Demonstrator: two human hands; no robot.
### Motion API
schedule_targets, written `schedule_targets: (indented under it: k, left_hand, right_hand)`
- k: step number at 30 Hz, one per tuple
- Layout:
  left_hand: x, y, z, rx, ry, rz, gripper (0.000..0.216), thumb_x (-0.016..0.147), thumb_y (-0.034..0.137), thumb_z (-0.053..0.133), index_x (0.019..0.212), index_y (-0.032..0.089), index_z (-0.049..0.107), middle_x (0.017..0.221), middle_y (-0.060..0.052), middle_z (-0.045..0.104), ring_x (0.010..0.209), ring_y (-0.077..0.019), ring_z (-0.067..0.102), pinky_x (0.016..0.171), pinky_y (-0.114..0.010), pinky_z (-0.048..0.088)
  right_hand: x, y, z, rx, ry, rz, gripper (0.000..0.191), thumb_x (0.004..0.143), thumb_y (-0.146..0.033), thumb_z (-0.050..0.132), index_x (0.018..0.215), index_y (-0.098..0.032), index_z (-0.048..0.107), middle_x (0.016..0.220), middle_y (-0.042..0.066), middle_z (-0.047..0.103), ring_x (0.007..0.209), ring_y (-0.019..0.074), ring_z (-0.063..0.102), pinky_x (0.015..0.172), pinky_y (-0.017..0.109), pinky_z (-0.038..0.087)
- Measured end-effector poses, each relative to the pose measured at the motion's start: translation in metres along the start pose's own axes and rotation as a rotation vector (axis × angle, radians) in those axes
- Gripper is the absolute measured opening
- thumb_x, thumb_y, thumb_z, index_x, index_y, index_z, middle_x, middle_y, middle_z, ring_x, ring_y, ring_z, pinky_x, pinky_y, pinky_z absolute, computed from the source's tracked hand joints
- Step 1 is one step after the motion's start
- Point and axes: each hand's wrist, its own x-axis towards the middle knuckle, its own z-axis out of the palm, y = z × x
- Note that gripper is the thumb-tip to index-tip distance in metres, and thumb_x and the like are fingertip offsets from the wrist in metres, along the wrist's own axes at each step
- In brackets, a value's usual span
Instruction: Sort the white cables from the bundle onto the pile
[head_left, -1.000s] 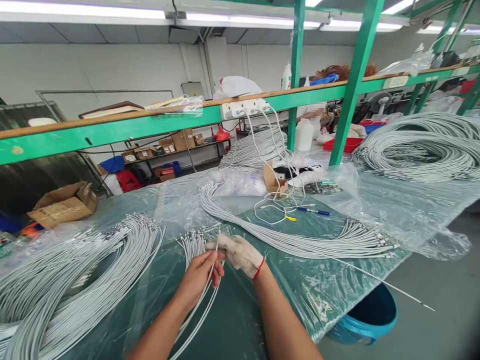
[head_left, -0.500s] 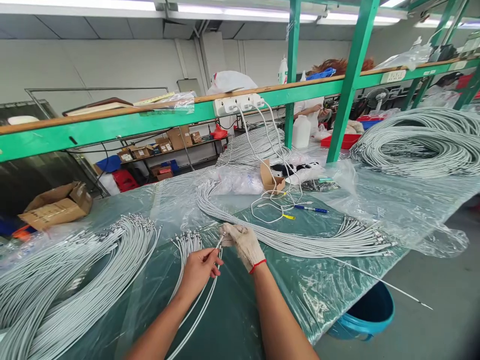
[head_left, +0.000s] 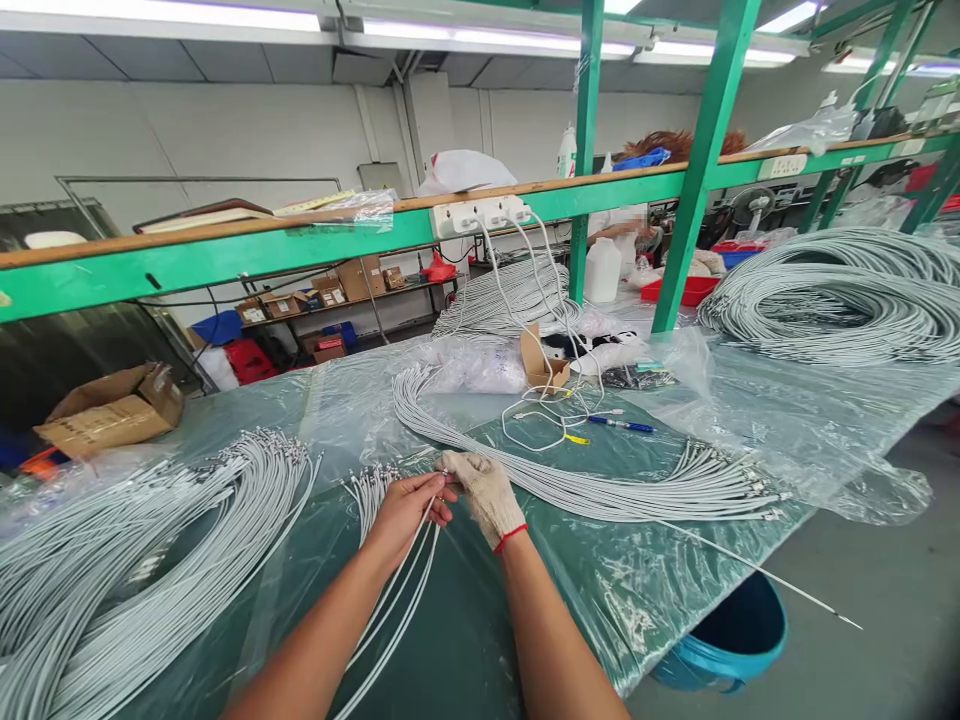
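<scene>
My bare left hand pinches a thin white cable close to its metal end. Against it, my right hand, in a cream knitted glove with a red cuff, is closed at the same cable end; the fingers hide most of the fitting. Just left of my hands lies a small bunch of white cables, metal ends pointing away from me. Behind and to the right, a long bundle of white cables curves across the plastic-covered table.
Thick coils of white cable lie at the left and far right. A green shelf frame crosses the bench. Behind the bundle are a small open carton and a blue pen. A blue bucket stands below the right edge.
My left hand has moved slightly up and right, so its fingers now meet my gloved right hand at the cable end. The bundles lie as before.
</scene>
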Motion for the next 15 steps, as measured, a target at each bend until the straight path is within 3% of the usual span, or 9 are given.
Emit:
schedule_targets:
  k: [3,8,11,15]
  left_hand:
    - [0.004,-0.006,-0.001,0.019,0.02,0.011,0.04,0.066,0.049,0.087,0.07,0.012,0.073,0.065,-0.006,0.072,0.05,-0.012,0.06,0.049,-0.024,0.046]
    - [0.001,-0.006,-0.001,0.045,0.0,-0.024,0.049,0.066,0.057,0.086,0.083,0.012,0.074,0.071,-0.008,0.075,0.053,-0.015,0.065,0.052,-0.026,0.049]
    - [-0.021,0.0,-0.013,0.121,-0.078,-0.104,0.057,0.071,0.064,0.08,0.095,0.013,0.072,0.068,-0.007,0.073,0.051,-0.0154,0.065,0.049,-0.025,0.048]
    - [-0.078,-0.007,-0.054,0.301,-0.142,-0.243,0.069,0.073,0.076,0.071,0.105,0.015,0.07,0.066,-0.003,0.071,0.047,-0.013,0.06,0.043,-0.022,0.042]
  right_hand:
    - [0.0,0.003,0.0,0.008,0.0,0.007,0.045,0.066,-0.06,0.081,0.063,-0.018,0.064,0.055,0.001,0.057,0.051,0.0123,0.046,0.049,0.026,0.039]
    - [-0.001,0.006,-0.003,0.035,0.015,0.021,0.041,0.067,-0.057,0.08,0.067,-0.018,0.067,0.063,0.003,0.063,0.055,0.0131,0.05,0.051,0.025,0.041]
    - [-0.001,0.006,-0.003,0.08,0.008,0.02,0.042,0.069,-0.059,0.078,0.07,-0.019,0.068,0.069,0.004,0.065,0.061,0.015,0.055,0.057,0.026,0.047]
    - [-0.002,0.006,0.0,0.139,-0.003,0.006,0.04,0.07,-0.059,0.079,0.068,-0.021,0.065,0.069,0.004,0.064,0.064,0.0172,0.056,0.06,0.029,0.049]
